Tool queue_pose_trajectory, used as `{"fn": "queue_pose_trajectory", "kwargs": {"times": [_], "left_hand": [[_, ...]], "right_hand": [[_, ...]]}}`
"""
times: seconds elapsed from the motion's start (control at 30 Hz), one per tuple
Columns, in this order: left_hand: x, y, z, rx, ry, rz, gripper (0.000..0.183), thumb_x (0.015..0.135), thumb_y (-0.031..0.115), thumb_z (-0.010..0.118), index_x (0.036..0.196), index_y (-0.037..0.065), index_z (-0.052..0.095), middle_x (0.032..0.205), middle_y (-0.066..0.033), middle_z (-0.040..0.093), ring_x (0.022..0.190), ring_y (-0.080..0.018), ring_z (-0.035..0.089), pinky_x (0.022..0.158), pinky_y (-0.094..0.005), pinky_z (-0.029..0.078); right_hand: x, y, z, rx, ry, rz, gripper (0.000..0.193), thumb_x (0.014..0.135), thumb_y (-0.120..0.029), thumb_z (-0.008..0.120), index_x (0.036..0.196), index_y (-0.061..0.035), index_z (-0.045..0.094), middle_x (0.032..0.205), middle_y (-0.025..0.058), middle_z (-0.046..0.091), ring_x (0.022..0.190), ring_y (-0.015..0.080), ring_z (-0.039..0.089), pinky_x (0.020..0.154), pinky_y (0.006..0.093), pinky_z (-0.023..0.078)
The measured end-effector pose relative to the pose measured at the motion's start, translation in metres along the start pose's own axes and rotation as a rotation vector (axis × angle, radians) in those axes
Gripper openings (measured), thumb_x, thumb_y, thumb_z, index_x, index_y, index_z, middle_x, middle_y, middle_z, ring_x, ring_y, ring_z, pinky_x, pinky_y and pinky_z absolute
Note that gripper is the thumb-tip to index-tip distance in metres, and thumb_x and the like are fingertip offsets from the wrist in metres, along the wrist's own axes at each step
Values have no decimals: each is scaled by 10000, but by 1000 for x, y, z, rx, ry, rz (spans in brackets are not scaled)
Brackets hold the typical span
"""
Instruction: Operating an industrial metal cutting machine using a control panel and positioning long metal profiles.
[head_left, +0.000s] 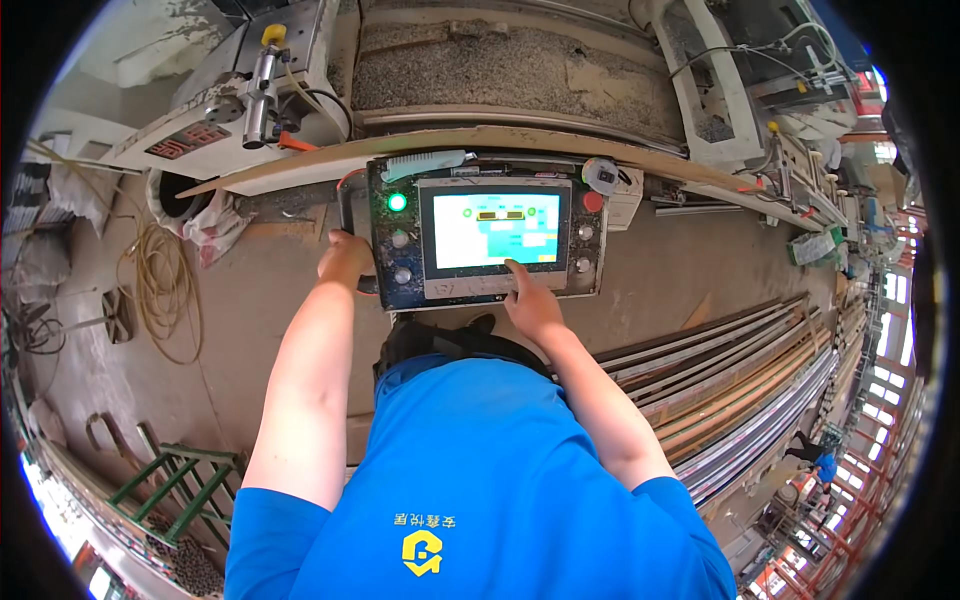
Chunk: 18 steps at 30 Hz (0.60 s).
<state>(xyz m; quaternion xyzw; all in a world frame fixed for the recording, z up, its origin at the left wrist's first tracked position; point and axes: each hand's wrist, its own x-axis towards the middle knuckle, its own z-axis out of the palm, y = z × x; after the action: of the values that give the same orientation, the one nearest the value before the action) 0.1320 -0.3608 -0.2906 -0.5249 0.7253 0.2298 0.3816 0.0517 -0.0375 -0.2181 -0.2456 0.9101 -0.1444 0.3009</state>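
A control panel (408, 288) with a lit touchscreen (462, 240) is in front of me. My left hand (346, 258) is closed round the dark handle (346, 205) on the panel's left side. With its index finger stretched out, my right hand (533, 302) meets the screen's lower edge; it holds nothing and the other fingers are curled. A green button (397, 202) glows at the panel's upper left, and a red button (592, 202) sits at the upper right. On the top edge lie a pale utility knife (425, 163) and a tape measure (601, 176).
Behind the panel runs a long machine bed (520, 80) covered in chips, with a long board (290, 163) along its front. Long metal profiles (730, 365) are stacked at right. A coiled hose (165, 285) and a green metal rack (178, 490) are at left. Another person (824, 466) is far right.
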Motion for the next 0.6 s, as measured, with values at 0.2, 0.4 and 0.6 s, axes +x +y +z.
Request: {"fn": "queue_pose_trajectory", "kwargs": {"times": [0.2, 0.4, 0.6], "left_hand": [[45, -19, 21, -23, 3, -58, 522, 860, 174, 484, 1361, 62, 386, 1358, -195, 498, 1255, -318, 496, 1105, -405, 268], [15, -10, 4, -82, -4, -90, 582, 855, 185, 496, 1398, 95, 307, 1399, -137, 475, 1260, -315, 490, 1109, -372, 269], [124, -61, 76, 187, -18, -24, 427, 867, 176, 489, 1292, 144, 508, 1335, -89, 547, 1225, -305, 530, 1054, -432, 280]], "right_hand": [[1, -13, -3, 41, 34, -39, 575, 879, -180, 507, 1417, -221, 310, 1065, 243, 618, 925, 428, 599, 796, 524, 473], [1, -17, -10, 20, 17, 71, 592, 882, -182, 496, 1430, -256, 286, 964, 252, 639, 875, 441, 610, 770, 532, 481], [1, -34, -19, -38, -102, 88, 598, 889, -191, 499, 1438, -273, 279, 950, 235, 645, 880, 429, 614, 769, 525, 488]]}}
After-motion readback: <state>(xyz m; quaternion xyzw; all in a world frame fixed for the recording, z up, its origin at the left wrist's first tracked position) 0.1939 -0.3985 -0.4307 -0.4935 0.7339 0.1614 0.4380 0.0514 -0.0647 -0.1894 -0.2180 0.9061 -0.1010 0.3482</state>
